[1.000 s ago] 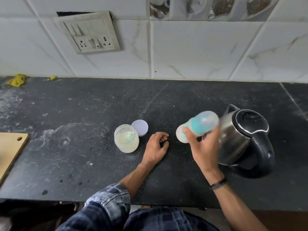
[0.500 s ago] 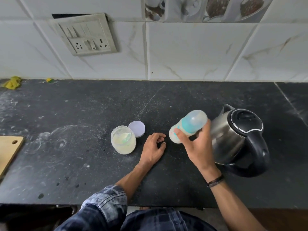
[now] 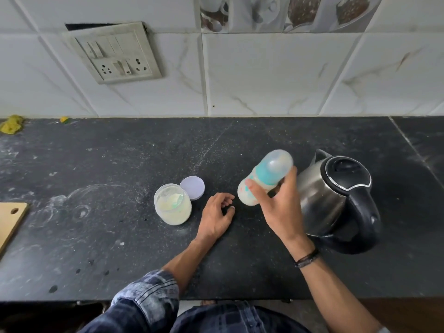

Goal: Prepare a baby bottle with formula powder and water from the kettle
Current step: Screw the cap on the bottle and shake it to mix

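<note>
Nearest: a checked sleeve (image 3: 146,294) on the left arm and a dark wristband (image 3: 306,258) on the right. The left hand (image 3: 216,212) rested on the black worktop (image 3: 108,248), fingers loosely curled, holding nothing. Just right of it, raised off the worktop, the right hand (image 3: 278,207) gripped the bottle (image 3: 265,179) round its middle, thumb on the near side, fingers wrapped behind. The bottle was tilted, base down toward the left hand, capped top up and away. It had its teal collar and clear cap on, w/ milky liquid in the lower part. So prob. the mixing step, task nearly done.

Handling, as a guess: plastic bottle, light even w/ liquid, stiff, but smooth and could slip if wet. Best held at the waist below the collar, not by the clear cap, which may pull off.

Close on the left of the left hand stood the jar (image 3: 171,210), open, w/ pale powder inside. Its lid (image 3: 193,187) lay flat just behind it. The kettle (image 3: 336,195) sat right of the right hand, partly hidden by it, top closed. Far left was a wooden board (image 3: 9,222). Farthest back was a tiled wall w/ a switch plate (image 3: 115,54).
</note>
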A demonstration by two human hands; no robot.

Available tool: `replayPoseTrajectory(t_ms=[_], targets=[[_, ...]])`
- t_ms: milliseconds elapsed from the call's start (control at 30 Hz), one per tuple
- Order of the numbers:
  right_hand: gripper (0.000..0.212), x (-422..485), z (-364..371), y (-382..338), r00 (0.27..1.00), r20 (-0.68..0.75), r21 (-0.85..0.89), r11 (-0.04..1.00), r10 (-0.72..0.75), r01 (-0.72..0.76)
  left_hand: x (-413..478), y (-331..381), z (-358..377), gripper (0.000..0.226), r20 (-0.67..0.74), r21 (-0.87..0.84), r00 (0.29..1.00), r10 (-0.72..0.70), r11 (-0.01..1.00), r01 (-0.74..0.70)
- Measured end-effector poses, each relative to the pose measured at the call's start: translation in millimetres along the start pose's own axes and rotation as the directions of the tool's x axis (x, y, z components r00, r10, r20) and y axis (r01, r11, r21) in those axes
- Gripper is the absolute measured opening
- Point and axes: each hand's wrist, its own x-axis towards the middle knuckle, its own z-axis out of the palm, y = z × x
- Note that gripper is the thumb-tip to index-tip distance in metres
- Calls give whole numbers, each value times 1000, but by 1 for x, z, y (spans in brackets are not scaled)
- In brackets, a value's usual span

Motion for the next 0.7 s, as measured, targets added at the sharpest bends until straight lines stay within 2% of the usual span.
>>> replayPoseTrajectory(t_ms=[67, 167, 300, 400, 467, 567, 600, 700], targets=[[72, -3, 0, 0, 999, -21, -22, 999, -30, 29, -3, -2, 1, 30, -4, -5, 1000, -1, 1000, 1], [67, -4, 0, -2, 985, -149, 118, 987, -92, 110, 2, -1, -1, 29, -6, -13, 1000, 6, 1000, -6], [66, 8, -1, -6, 999, -50, -24, 1000, 14, -16, 1, 1, 1, 28, -10, 2, 1000, 4, 1000, -4], [56, 0, -5, -17, 988, -143, 73, 995, -52, 63, -1, 0, 0, 27, 0, -1, 1000, 11, 1000, -11], [58, 0, -5, -21, 982, -159, 90, 988, -106, 122, 2, -1, -2, 27, -11, 2, 1000, 2, 1000, -2], [61, 6, -3, -20, 1000, 20, -33, 999, 8, -8, -1, -2, 0, 29, -19, -3, 1000, -6, 1000, 6], [60, 4, -4, -19, 999, 32, -51, 998, 34, -32, -2, -2, 1, 30, -16, -6, 1000, -6, 1000, 6], [57, -4, -7, -27, 993, -93, 8, 997, -70, 71, 0, -5, 1, 31, -20, -23, 1000, 2, 1000, -2]])
